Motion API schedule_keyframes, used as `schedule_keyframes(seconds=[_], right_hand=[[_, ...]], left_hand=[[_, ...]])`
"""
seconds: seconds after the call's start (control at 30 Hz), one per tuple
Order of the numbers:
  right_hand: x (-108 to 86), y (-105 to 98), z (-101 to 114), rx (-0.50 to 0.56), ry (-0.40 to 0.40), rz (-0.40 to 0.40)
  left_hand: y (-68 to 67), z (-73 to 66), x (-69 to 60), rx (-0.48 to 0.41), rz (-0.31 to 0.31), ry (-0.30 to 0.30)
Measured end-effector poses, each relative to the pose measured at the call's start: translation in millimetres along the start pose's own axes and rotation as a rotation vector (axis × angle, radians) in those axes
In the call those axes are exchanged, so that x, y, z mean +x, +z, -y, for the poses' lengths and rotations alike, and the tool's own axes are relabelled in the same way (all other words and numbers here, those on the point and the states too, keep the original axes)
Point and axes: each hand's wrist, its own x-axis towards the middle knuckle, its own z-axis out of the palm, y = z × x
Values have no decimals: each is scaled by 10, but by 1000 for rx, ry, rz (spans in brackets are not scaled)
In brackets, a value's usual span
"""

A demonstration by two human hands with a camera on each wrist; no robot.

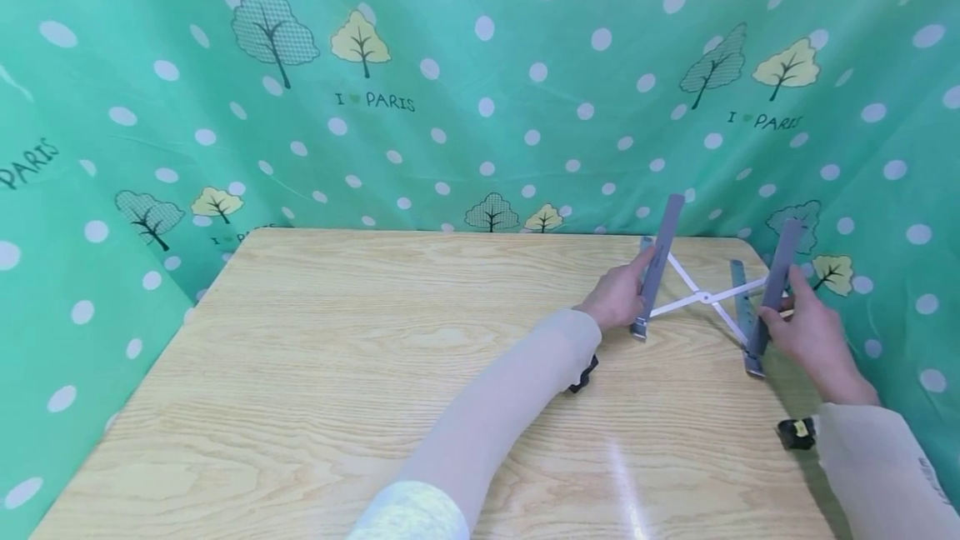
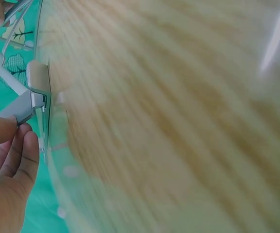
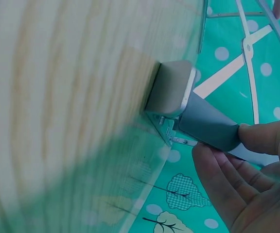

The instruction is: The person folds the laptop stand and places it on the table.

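A grey metal folding laptop stand [image 1: 704, 297] stands unfolded at the far right of the table, its two side arms tilted up and joined by a crossed white brace. My left hand [image 1: 617, 297] grips the left arm low down, with thumb and fingers on its edges in the left wrist view. The right arm is pinched between the thumb and fingers of my right hand [image 1: 813, 332]. In the right wrist view, the stand's hooked front lip [image 3: 171, 87] sits against the tabletop, just beyond the right fingertips.
The light wood-grain table [image 1: 360, 357] extends to the left and front of the stand. Behind and beside it hangs a green dotted curtain [image 1: 487, 132] printed with trees, close to the right hand. Each wrist wears a small black device [image 1: 797, 432].
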Motion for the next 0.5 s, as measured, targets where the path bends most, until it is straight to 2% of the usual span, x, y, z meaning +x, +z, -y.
schedule_keyframes(seconds=[0.27, 0.5], right_hand=[[-13, 20, 30, -1, 13, 34], [18, 82, 111, -6, 2, 29]], left_hand=[[-66, 23, -81, -76, 6, 11], [-116, 100, -119, -78, -22, 12]])
